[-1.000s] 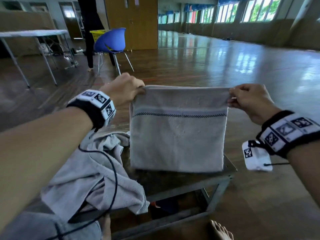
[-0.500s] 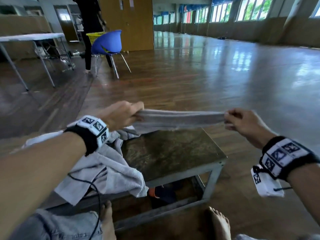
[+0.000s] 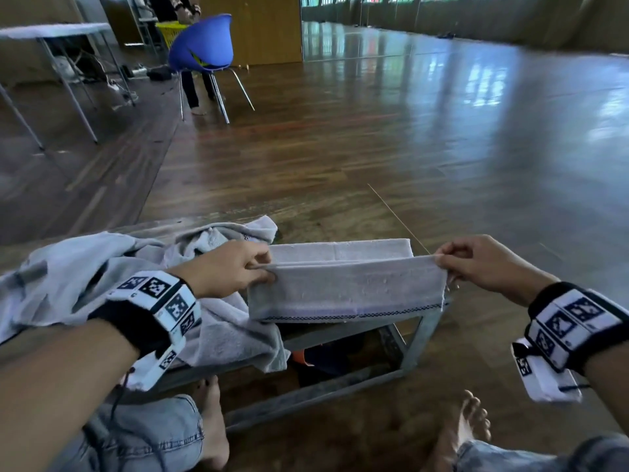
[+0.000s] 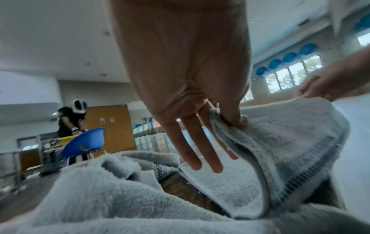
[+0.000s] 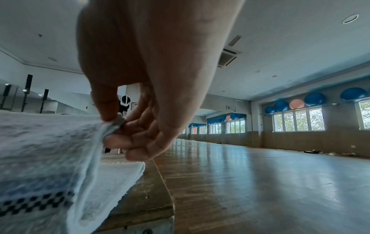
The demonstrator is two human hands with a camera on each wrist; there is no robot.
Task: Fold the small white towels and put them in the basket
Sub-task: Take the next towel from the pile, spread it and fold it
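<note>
Now the left hand's fingers (image 4: 233, 120) pinch one corner of the towel (image 3: 343, 291) between thumb and forefinger, the other three fingers hanging straight below. The right hand (image 3: 483, 264) pinches the opposite corner the same way, its remaining fingers curled underneath. A second ago the towel hung upright between the hands as a flat sheet; half a second ago it was swung out level above the tabletop (image 5: 152, 194). It has since come down: the far part lies flat on the tabletop, the near part doubles back toward the person with the held edge raised and the striped end hanging at the near side. That looks like the first fold being laid, so pressing it flat likely comes next.

Thick looped terry, pale grey-white, it carries a dark checked band along one end. A heap of unfolded towels (image 3: 102, 267) sprawls at the left. The tabletop is worn wood on a metal frame. No basket for the towels shows nearby.
</note>
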